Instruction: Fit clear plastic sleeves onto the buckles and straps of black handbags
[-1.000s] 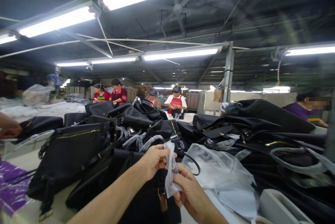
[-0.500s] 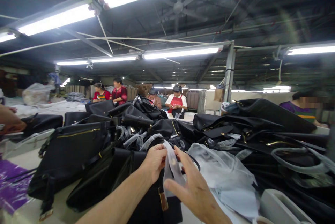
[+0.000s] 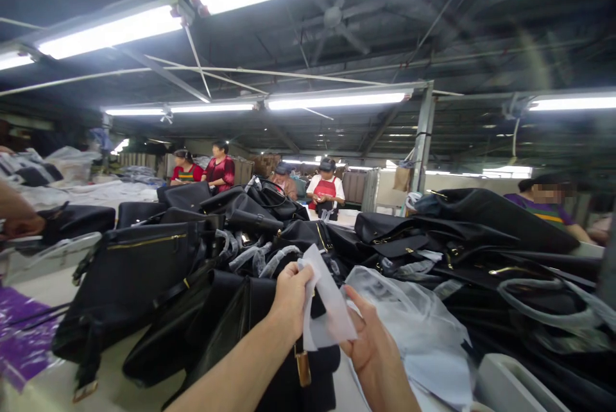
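Note:
A folded piece of translucent white sheet (image 3: 332, 303), like tissue or thin plastic, is held up in front of me. My left hand (image 3: 291, 296) pinches its upper left edge between thumb and fingers. At the lower right edge, my right hand (image 3: 373, 338) has its curled fingers on the sheet, the thumb partly hidden behind it. Just below lies a black bag (image 3: 260, 360) with a gold buckle (image 3: 303, 367) on its strap. A clear plastic bag (image 3: 409, 316) with pale sheets in it rests right of my right hand.
Black bags with gold zips, such as this one (image 3: 144, 277), pile across the table. Plastic-wrapped handles (image 3: 276, 261) stick out in the middle. A grey-white bin (image 3: 517, 386) stands at front right, purple plastic (image 3: 26, 328) at left. Another person's arm (image 3: 19, 213) reaches in from the left.
The translucent sheet has turned and spread wider, tilting to the right. My right hand has gone from spread fingers to curled fingers at its lower edge.

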### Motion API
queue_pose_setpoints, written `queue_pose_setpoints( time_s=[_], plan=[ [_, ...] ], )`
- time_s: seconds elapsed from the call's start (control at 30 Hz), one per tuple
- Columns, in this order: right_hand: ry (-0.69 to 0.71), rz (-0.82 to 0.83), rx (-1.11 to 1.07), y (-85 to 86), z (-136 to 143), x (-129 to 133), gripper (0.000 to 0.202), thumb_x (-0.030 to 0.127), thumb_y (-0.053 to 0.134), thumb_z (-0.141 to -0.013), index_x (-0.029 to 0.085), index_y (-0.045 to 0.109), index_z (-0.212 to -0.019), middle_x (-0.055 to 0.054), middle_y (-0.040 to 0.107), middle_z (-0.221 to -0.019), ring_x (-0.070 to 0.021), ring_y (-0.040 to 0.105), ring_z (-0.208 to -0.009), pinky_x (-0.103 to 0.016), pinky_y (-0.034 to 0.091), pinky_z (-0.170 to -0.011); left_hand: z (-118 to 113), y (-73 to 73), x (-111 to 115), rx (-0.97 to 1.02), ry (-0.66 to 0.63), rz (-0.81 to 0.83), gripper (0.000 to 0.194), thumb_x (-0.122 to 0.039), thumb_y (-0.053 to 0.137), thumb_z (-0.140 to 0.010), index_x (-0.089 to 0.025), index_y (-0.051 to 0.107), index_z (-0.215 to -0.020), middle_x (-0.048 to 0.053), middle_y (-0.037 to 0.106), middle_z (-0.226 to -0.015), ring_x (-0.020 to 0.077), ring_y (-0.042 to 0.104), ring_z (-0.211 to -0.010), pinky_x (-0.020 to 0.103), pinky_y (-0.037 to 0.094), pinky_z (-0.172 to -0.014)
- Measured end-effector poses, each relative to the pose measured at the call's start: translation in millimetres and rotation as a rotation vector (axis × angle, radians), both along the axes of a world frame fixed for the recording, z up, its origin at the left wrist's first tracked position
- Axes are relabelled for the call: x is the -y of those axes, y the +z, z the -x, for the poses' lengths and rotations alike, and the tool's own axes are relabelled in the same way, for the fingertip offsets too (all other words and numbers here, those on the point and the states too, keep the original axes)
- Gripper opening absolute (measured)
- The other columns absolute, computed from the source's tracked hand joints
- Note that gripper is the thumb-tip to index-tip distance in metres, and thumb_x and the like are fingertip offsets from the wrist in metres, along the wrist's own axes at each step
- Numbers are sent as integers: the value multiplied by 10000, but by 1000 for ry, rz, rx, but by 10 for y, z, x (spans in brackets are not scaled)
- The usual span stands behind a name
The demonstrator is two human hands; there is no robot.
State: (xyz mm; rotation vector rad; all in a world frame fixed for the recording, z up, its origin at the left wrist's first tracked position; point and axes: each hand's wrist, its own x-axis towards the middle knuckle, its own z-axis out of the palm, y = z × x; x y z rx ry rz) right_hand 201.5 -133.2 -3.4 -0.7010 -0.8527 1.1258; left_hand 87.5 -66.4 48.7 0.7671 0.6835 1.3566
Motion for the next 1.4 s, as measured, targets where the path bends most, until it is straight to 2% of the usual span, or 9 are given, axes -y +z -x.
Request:
queue_pose_setpoints(
  time_s=[0.13, 0.23, 0.33, 0.63, 0.77, 0.83, 0.97, 1.17, 1.4],
  plan=[
    [-71, -156, 146, -349, 174, 63, 1267, 429, 844, -567, 291, 35, -1532, -157, 476, -1454, -342, 517, -1274, -446, 484, -976, -109, -41, -7, 89, 78, 4, 236, -215, 701, -672, -195, 466, -678, -60, 500, -541, 86, 464, -481, 206, 390, -510],
    [-155, -89, 389, -460, 287, 83, 1378, 234, 838, -529, 301, -111, -1526, -143, 352, -1534, -357, 533, -1245, -444, 502, -958, -167, -60, -2, 132, 102, 9, 204, -201, 687, -700, -191, 484, -706, -52, 524, -573, 88, 485, -510, 206, 400, -533],
    [-289, -1, 376, -400, 347, 32, 1262, 250, 816, -596, 311, -29, -1532, -132, 344, -1525, -335, 527, -1244, -427, 497, -966, -176, -59, -12, 153, 105, 15, 183, -182, 671, -720, -188, 488, -709, -44, 534, -578, 90, 490, -506, 208, 400, -530],
    [-437, -61, 329, -163, 265, -97, 1010, 349, 792, -691, 240, 199, -1500, -96, 577, -1254, -272, 577, -1147, -364, 496, -942, -161, -65, -8, 193, 87, 13, 269, -148, 730, -672, -181, 466, -628, -55, 504, -526, 83, 467, -476, 203, 394, -515],
    [-451, 56, 344, -171, 98, -200, 516, 447, 764, -704, 174, 629, -1120, -54, 705, -954, -268, 649, -937, -322, 532, -809, -144, -49, 56, 198, 25, 29, 220, -108, 708, -696, -167, 501, -651, -35, 550, -566, 82, 501, -490, 196, 407, -522],
    [-404, 76, 304, -174, 36, -228, 409, 476, 771, -681, 174, 675, -939, -37, 712, -860, -260, 653, -848, -312, 547, -713, -118, -36, 79, 191, -4, 59, 160, -107, 678, -735, -161, 534, -692, -19, 587, -602, 89, 531, -500, 196, 413, -517],
    [-316, 47, 201, -173, 2, -188, 420, 472, 786, -671, 171, 670, -939, -22, 691, -798, -227, 630, -756, -285, 534, -597, -83, -24, 139, 173, -93, 109, 69, -56, 604, -770, -118, 619, -797, 67, 691, -741, 126, 609, -550, 224, 459, -535],
    [-328, -50, 320, -217, 11, -79, 310, 401, 785, -699, 181, 687, -893, -8, 689, -809, -190, 608, -776, -259, 507, -705, -176, -34, 208, 220, -85, 170, 137, -7, 528, -826, -115, 609, -852, 101, 722, -770, 158, 676, -603, 257, 532, -609],
    [-200, 88, -12, -161, 186, -106, 714, 555, 816, -619, 207, 529, -1172, -84, 713, -986, -264, 696, -807, -325, 566, -554, -308, -12, 190, 262, -39, 200, 170, -13, 489, -870, -142, 587, -817, 98, 729, -769, 193, 716, -702, 307, 569, -710]
  ],
)
